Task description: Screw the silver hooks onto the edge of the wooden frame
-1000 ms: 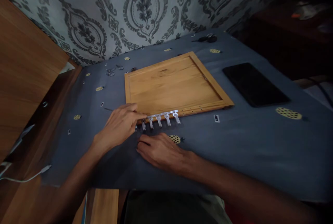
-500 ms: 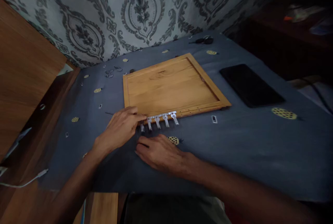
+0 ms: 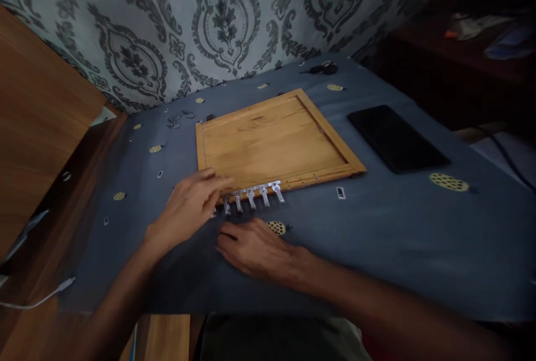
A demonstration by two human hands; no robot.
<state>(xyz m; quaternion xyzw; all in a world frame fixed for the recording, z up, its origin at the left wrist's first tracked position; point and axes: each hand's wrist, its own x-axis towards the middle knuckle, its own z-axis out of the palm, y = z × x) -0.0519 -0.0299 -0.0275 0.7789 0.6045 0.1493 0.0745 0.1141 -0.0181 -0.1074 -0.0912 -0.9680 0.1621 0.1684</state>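
Observation:
A framed wooden board [image 3: 268,140] lies flat on the blue cloth. Along its near edge runs a strip of silvery metal hooks [image 3: 251,196], their ends jutting toward me. My left hand [image 3: 195,199] hovers at the board's near left corner, fingers stretched out and slightly blurred, covering the strip's left end; whether it touches is unclear. Just in front of the hooks, my right hand [image 3: 253,246] rests on the cloth with its fingers curled in. Anything inside that curl is hidden from view.
A black tablet-like slab [image 3: 397,137] lies right of the board. Keys or small metal rings [image 3: 180,119] sit at the back left, and a dark corded item [image 3: 322,67] at the back. A white cable [image 3: 42,299] lies lower left, beside a wooden panel [image 3: 42,120].
My left hand has lifted its extended finger off the hook strip and drawn slightly left, uncovering more hooks. My right hand stays in about the same place. The view has shifted slightly.

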